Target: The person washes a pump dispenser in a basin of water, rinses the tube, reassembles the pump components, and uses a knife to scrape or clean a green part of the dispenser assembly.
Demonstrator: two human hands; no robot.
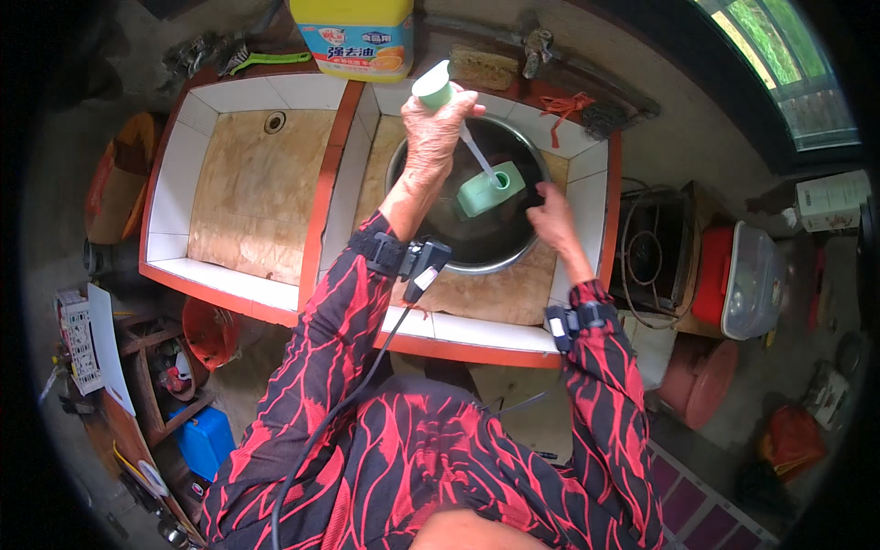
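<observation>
While the fingers of the left hand [433, 136] are clamped around the green pump head [434, 89], its pale tube [476, 151] slants from beneath them to the mouth of the green bottle [480, 196], inside the metal basin [484, 269]. Right of that bottle, the right hand [553, 220] sits by the rim; whether its fingers grip, I cannot tell. Best keep these 2 parts, tube and mouth, aligned.
</observation>
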